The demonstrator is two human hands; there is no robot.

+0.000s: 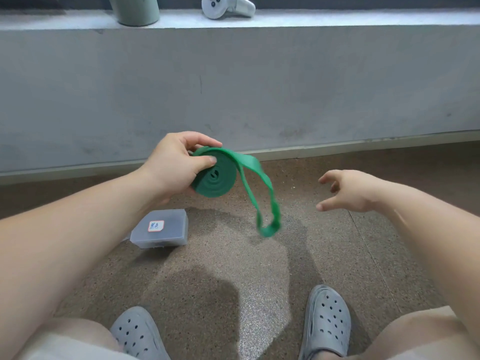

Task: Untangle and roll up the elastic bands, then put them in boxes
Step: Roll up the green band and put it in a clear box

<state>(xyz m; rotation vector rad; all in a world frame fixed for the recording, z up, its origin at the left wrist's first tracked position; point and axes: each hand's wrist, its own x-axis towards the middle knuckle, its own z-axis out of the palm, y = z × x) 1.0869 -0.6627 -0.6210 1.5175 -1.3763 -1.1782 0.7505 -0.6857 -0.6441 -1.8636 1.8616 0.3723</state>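
My left hand grips a green elastic band, most of it wound into a flat coil, thumb pressed on the coil's face. A loose loop of the band hangs down to the right of the coil, blurred at its lower end. My right hand hovers empty to the right of the loop, fingers spread and slightly curled, not touching the band. A closed translucent grey box with a small white label lies on the floor below my left hand.
A grey concrete ledge rises ahead, with a pale green cup and a white controller on top. My two feet in grey perforated clogs rest on the speckled brown floor near the bottom edge.
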